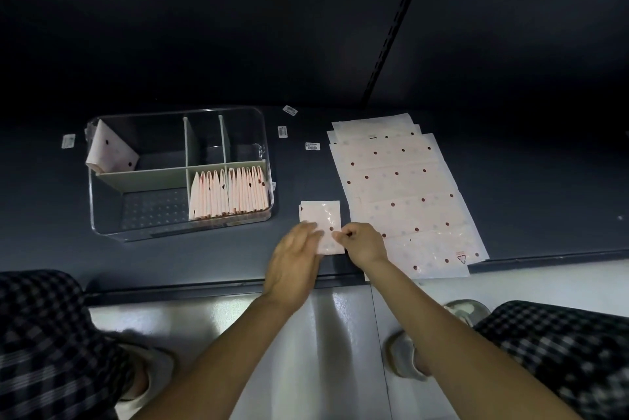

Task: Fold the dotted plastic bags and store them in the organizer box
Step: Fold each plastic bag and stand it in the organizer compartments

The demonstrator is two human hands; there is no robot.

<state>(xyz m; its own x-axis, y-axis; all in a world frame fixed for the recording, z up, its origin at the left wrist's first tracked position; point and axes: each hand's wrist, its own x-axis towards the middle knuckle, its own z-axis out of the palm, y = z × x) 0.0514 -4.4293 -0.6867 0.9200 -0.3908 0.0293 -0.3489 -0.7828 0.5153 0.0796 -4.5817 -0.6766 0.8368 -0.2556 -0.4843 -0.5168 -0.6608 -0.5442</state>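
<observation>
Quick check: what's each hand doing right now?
Left hand: open, fingers flat on the folded bag.
Right hand: pinching that bag's right edge.

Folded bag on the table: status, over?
Left hand flat on folded bag. Right hand pinching its edge. Box partly filled; flat bags waiting. Nothing in the way.

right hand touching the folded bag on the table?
Touching. Head view: right hand pinches the near right edge of the folded bag, fingertips overlapping the plastic with no gap.
</observation>
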